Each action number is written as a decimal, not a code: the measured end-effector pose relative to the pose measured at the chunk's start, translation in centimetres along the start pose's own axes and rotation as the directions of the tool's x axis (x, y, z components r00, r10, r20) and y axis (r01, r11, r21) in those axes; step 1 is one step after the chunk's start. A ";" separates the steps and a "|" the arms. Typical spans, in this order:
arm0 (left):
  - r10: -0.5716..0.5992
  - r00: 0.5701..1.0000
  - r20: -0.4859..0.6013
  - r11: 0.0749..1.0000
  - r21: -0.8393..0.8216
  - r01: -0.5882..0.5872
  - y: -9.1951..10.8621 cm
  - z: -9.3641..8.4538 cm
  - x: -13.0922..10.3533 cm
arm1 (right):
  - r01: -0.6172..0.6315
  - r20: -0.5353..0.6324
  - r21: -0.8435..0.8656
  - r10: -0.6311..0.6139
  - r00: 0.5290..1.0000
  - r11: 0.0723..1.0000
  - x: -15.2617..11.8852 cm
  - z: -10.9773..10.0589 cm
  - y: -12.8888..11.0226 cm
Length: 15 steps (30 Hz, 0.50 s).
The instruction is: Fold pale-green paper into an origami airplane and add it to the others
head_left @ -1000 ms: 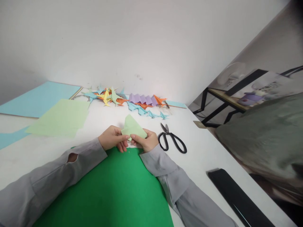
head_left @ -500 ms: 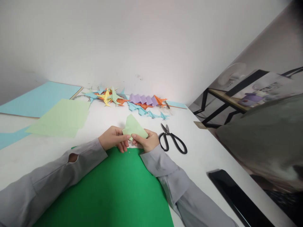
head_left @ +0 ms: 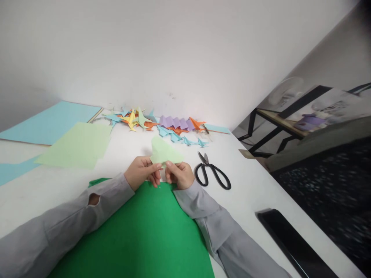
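No writing or label can be read on anything here.

Both hands pinch one piece of pale green folded paper (head_left: pixel 164 151), held just above the counter (head_left: pixel 249 181). The left hand (head_left: pixel 142 172) has its fingers (head_left: pixel 156 166) closed on the paper's lower left edge; the right hand (head_left: pixel 180 174) has its fingers (head_left: pixel 170 165) closed on the lower edge just beside them, the two pinches nearly touching. The paper rises from the fingers to a rounded point that faces away from the person, toward the wall; a lower flap runs out to the right past the right fingers, so its long axis lies roughly left to right.

Under the wrists and nearer the person lies a green sheet (head_left: pixel 145 231). Just right of the right hand lie black scissors (head_left: pixel 212 175), blades pointing away, handles toward the person. Beyond the fingers, along the wall, sits a row of folded paper shapes (head_left: pixel 156 124) in blue, orange, yellow and purple. Far left of the left fingers lie a light green sheet (head_left: pixel 77 144) and a blue sheet (head_left: pixel 52 121). A flat black object (head_left: pixel 290 243) lies well to the right, near the counter edge.
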<state>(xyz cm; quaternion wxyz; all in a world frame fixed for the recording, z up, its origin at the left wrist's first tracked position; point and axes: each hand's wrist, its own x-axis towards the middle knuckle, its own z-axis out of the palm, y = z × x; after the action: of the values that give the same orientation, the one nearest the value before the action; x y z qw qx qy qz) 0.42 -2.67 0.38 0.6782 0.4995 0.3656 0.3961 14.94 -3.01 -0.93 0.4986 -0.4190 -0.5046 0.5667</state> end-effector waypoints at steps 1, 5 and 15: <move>-0.003 1.000 0.018 1.000 0.005 0.003 -0.1 0.5 -0.2 | 0.038 0.033 -0.072 -0.036 0.999 0.997 -0.2 0.2 -0.1; -0.021 0.999 0.033 1.000 -0.016 0.021 -0.4 1.9 -0.8 | 0.139 0.045 -0.115 -0.134 0.990 0.984 -1.0 1.2 -0.7; -0.119 0.972 0.200 0.982 -0.120 0.145 0.0 1.3 -0.7 | 0.033 0.019 -0.176 -0.030 0.999 0.984 -1.4 0.7 -1.2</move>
<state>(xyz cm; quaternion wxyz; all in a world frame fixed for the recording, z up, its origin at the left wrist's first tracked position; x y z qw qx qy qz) 1.28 -3.84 0.74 0.7670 0.4635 0.3036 0.3235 14.64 -4.54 0.27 0.4642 -0.4488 -0.5633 0.5155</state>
